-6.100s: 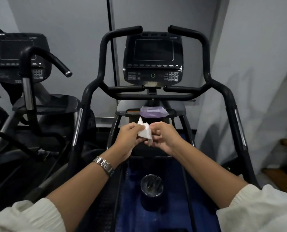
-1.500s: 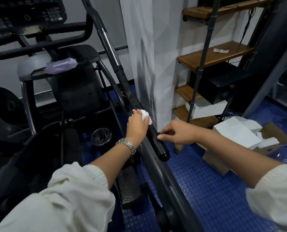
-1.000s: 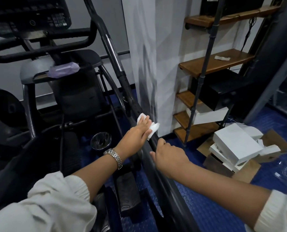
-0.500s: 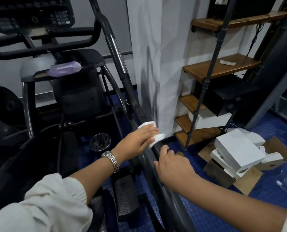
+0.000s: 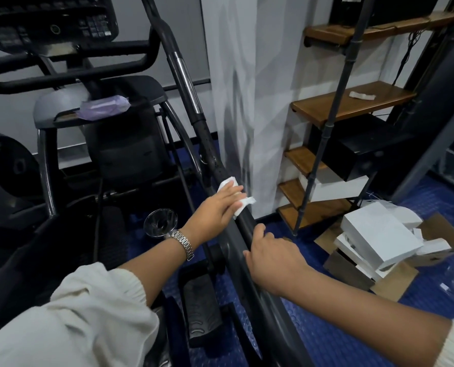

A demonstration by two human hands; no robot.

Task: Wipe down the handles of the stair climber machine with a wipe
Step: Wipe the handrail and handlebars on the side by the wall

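Left hand [image 5: 216,209] slid wipe [image 5: 243,204] up handle [image 5: 206,139].

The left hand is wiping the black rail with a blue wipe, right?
No: the wipe is white, not blue, as the head view shows. The left hand does press it on the black rail.
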